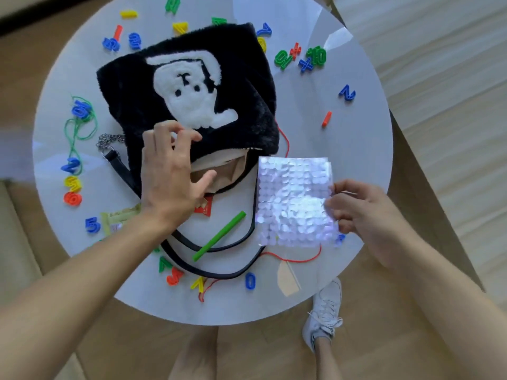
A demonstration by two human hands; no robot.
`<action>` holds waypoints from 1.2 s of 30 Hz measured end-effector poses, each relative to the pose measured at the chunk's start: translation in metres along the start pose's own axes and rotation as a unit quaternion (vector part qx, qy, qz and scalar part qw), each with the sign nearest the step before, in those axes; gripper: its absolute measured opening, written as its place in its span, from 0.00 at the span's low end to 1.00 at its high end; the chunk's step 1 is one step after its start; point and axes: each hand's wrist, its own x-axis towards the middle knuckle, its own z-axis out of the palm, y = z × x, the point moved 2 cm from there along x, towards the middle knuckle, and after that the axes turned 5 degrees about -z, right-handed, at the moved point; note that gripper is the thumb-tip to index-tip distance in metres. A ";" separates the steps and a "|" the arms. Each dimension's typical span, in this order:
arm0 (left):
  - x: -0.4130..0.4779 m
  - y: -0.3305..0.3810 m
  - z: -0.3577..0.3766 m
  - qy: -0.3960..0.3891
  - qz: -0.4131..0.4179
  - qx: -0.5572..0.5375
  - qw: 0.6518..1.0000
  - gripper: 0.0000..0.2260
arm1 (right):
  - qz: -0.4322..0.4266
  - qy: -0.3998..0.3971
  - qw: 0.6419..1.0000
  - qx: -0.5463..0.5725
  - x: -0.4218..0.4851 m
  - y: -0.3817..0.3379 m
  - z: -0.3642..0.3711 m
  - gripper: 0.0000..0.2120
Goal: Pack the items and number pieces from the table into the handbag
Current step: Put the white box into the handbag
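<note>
Holding handbag [192, 86] mouth wide with left hand [170, 171], fingers hooked on furry rim. Pinching sequin pouch [293, 198] by edge with right hand [365, 215]. Tilt pouch, lead narrow side in, clear zipper [255, 149].

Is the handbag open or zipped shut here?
Open: the handbag gapes, showing beige lining; the left hand holds its edge, the right hand holds the sequin pouch outside.

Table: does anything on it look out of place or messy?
Nothing looks broken or spilled, just untidy. Plastic numbers lie scattered all round the handbag, a green cord lies in loose loops at the left, and a red string winds near the table's front edge.
</note>
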 end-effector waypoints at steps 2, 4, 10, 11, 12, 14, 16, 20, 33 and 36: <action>0.013 -0.020 0.000 -0.031 -0.022 0.059 0.998 0.20 | 0.015 -0.020 0.999 0.041 -0.003 0.008 0.033 0.06; 0.024 -0.028 -0.005 -0.026 -0.010 0.019 0.999 0.08 | 0.023 -0.030 0.997 0.067 -0.003 0.015 0.063 0.07; 0.046 -0.017 -0.015 -0.031 0.075 0.027 0.996 0.16 | 0.024 0.062 0.996 0.066 0.012 0.017 0.114 0.07; 0.045 -0.020 -0.010 -0.075 0.070 0.102 0.989 0.19 | 0.025 0.076 0.995 0.054 0.014 0.015 0.119 0.07; 0.044 -0.021 -0.004 -0.106 0.068 0.156 0.980 0.18 | 0.031 0.089 0.995 0.046 0.015 0.014 0.120 0.07; 0.045 -0.026 -0.001 -0.105 0.062 0.161 0.979 0.09 | 0.041 0.101 0.993 0.039 0.015 0.014 0.123 0.07; 0.049 -0.030 -0.007 -0.066 0.050 0.082 0.993 0.09 | 0.043 0.110 0.992 0.036 0.016 0.013 0.126 0.07; 0.052 -0.027 -0.038 0.037 0.054 -0.046 0.997 0.09 | 0.013 0.139 0.987 0.083 0.019 0.008 0.140 0.07; 0.047 -0.022 -0.047 0.019 0.077 -0.096 0.992 0.10 | 0.003 0.281 0.936 0.211 0.091 -0.057 0.237 0.12; 0.050 -0.026 -0.047 0.018 0.059 -0.103 0.993 0.11 | 0.017 0.212 0.968 0.134 0.100 -0.066 0.238 0.07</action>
